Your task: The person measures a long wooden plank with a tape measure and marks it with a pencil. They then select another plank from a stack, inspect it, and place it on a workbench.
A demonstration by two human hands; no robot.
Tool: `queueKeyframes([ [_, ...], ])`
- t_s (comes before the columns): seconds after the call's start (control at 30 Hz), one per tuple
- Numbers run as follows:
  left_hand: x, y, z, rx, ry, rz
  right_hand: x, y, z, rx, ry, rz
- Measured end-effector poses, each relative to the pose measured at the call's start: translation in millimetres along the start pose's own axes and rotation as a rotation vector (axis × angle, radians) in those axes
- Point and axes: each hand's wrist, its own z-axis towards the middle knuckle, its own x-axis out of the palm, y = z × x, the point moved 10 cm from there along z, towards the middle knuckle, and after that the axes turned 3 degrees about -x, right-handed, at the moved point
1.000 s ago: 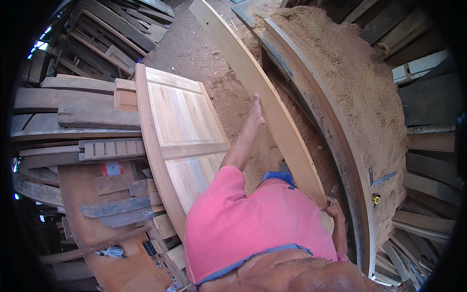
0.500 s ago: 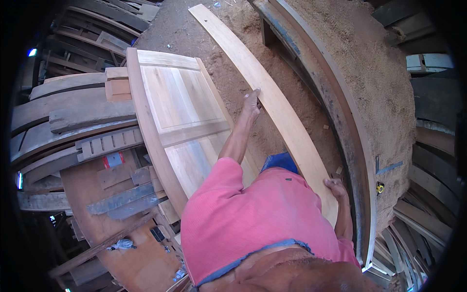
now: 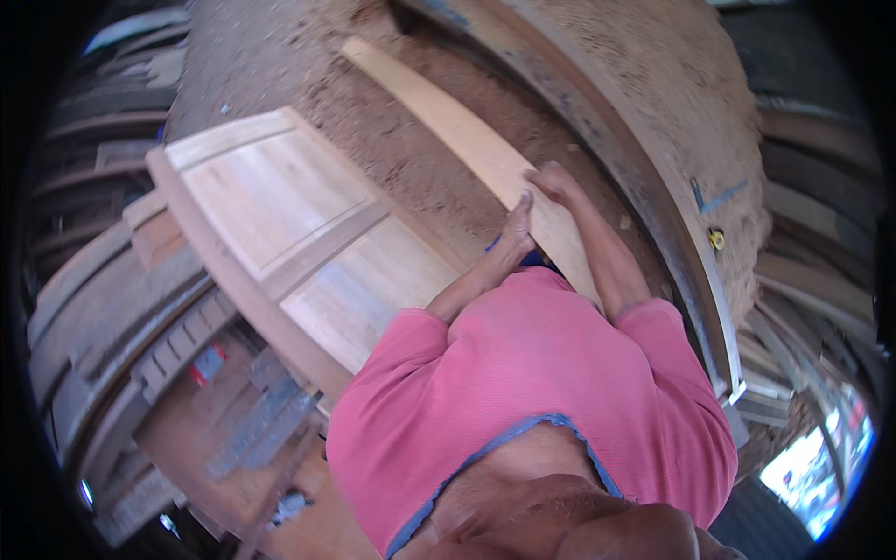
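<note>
A long, pale wooden plank [image 3: 448, 117] slants away from my body toward the far left. My left hand [image 3: 516, 227] is closed on the plank's left edge, thumb on the upper face and fingers hidden beneath. Close beside it, my right hand [image 3: 554, 183] grips the opposite edge, with that forearm crossing over the near part of the board. The plank's near end is hidden by my pink shirt. To the left of my hands lies a panelled wooden door [image 3: 327, 245], apart from the plank.
A long dark beam [image 3: 597, 103] runs along the right. Beyond it, a square-shaped tool [image 3: 721, 198] and a yellow tape measure [image 3: 716, 239] lie on sawdust-covered ground. Stacked boards [image 3: 103, 280] crowd the left, and more timber [image 3: 812, 224] stands at the right.
My right hand has slid forward along the plank, from near my body to beside my left hand. The plank's far end has come lower in view, and the view has turned.
</note>
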Motion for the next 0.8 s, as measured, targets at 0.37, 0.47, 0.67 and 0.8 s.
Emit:
queueKeyframes([
  [0.37, 23, -113, 88, -0.015, -0.187, 0.337, -141, 73, -215, -0.44, -0.315, 0.228],
  [0.47, 61, -147, 98, 0.141, -0.003, 0.299, -173, 26, -333, -0.655, -0.286, 0.588],
  [0.67, 88, -197, 96, 0.301, -0.04, 0.309, -209, -135, -663, -1.247, -1.614, 1.163],
  [0.8, 89, -201, 102, 0.285, -0.014, 0.273, -188, -228, -651, -0.474, -2.077, 1.09],
])
